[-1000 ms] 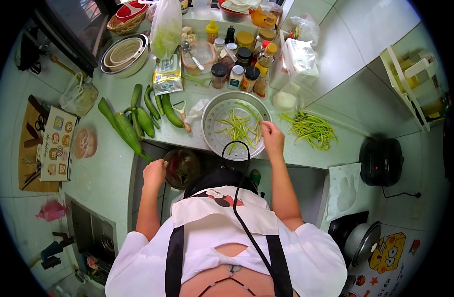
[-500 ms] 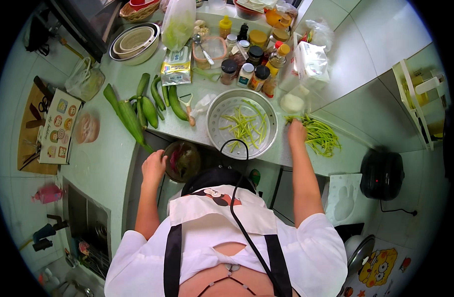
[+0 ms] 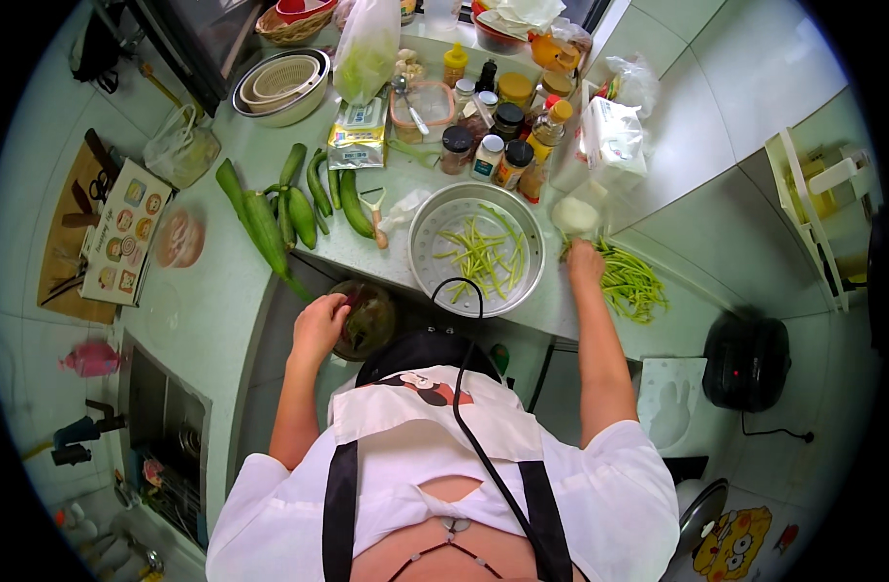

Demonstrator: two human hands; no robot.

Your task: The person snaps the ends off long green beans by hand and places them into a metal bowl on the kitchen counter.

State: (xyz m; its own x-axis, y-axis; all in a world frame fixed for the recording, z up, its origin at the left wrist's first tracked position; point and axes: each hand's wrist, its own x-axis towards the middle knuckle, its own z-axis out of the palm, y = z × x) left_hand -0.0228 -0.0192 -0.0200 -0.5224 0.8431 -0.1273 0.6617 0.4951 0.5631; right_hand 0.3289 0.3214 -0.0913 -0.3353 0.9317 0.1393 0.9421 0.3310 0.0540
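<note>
My right hand (image 3: 587, 264) reaches to the left end of a pile of thin green beans (image 3: 634, 283) on the counter, its fingers closed on the beans there. My left hand (image 3: 318, 328) hangs over the near edge of the counter, above a round waste bin (image 3: 369, 335) with scraps in it. Its fingers are curled together; whatever they hold, if anything, cannot be made out. Between the hands a round metal pan with a perforated bottom (image 3: 422, 264) contains cut bean pieces (image 3: 481, 254).
Left of the pan lie a peeler (image 3: 378, 228), green peppers and a long loofah-like gourd (image 3: 263, 229). Bottles and jars (image 3: 507, 121) crowd the back. A black cooker (image 3: 745, 351) stands at the right, a sink (image 3: 163, 417) at the left. A black cable (image 3: 459, 378) hangs before me.
My left hand has shifted slightly right and lower over the bin. My right hand stays at the bean pile. The whole view has moved a little.
</note>
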